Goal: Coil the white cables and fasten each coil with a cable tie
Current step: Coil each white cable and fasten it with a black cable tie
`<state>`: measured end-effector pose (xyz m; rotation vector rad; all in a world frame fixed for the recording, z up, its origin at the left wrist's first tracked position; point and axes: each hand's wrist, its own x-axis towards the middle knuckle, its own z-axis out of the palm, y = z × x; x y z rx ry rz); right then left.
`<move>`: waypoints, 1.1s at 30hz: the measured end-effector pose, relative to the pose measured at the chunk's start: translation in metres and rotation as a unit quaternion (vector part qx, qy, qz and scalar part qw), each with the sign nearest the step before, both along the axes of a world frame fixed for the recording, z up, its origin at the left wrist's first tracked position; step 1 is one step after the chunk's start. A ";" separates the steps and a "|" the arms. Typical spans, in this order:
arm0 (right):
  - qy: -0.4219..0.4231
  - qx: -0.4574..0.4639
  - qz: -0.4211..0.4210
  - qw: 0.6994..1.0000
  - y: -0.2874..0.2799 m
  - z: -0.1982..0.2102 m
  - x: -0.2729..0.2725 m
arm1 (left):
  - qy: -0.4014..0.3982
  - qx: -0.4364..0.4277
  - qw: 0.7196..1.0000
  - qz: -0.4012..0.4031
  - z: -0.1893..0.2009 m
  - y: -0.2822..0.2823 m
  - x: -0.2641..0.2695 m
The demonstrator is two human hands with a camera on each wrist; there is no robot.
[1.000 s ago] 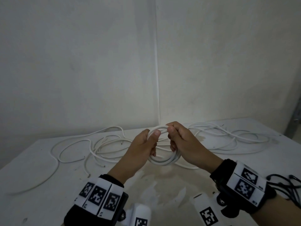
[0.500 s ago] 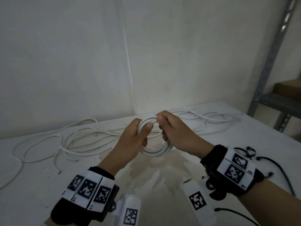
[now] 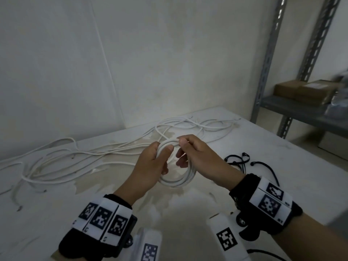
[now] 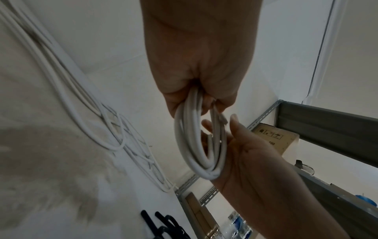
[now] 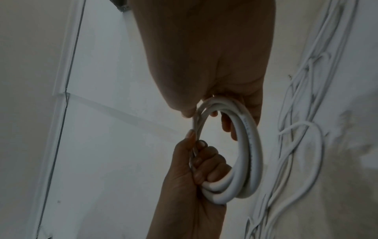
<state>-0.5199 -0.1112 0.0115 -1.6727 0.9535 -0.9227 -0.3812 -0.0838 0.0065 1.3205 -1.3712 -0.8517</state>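
Observation:
A small coil of white cable (image 3: 177, 182) (image 4: 202, 163) (image 5: 243, 174) is held upright above the table between both hands. My left hand (image 3: 153, 162) grips the coil's left side, thumb on top and fingers curled round the strands. My right hand (image 3: 195, 153) pinches the top of the coil between thumb and forefinger, its other fingers through the ring. Loose white cables (image 3: 79, 157) lie spread over the table behind, more of them (image 3: 197, 125) at the back right. Black cable ties (image 3: 239, 160) (image 4: 161, 226) lie on the table just right of my right hand.
The white table (image 3: 188, 219) has a stained patch under the hands and meets a wall at the back. A grey metal shelf rack (image 3: 267, 72) stands to the right, with cardboard boxes (image 3: 305, 90) on it.
The head view has swung to the right, bringing the shelf rack and the cable ties into sight. Both hands keep their hold on the coil, and the right fingers have loosened a little.

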 end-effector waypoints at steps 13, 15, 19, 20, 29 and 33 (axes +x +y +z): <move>0.203 -0.012 -0.158 0.966 -0.012 -0.021 -0.108 | 0.097 0.035 0.994 -0.030 -0.013 -0.012 -0.029; 0.266 -0.025 -0.180 0.947 -0.018 -0.026 -0.128 | 0.090 0.037 0.995 -0.029 -0.015 -0.013 -0.030; 0.406 -0.004 -0.203 0.891 -0.033 -0.039 -0.166 | 0.080 0.042 0.996 -0.021 -0.018 -0.017 -0.031; 0.444 0.014 -0.203 0.872 -0.037 -0.042 -0.173 | 0.079 0.044 0.996 -0.018 -0.018 -0.018 -0.032; 0.569 0.072 -0.169 0.801 -0.057 -0.056 -0.181 | 0.066 0.057 0.996 0.002 -0.022 -0.026 -0.039; 0.521 0.082 -0.182 0.830 -0.067 -0.061 -0.181 | 0.061 0.062 0.996 0.010 -0.022 -0.031 -0.041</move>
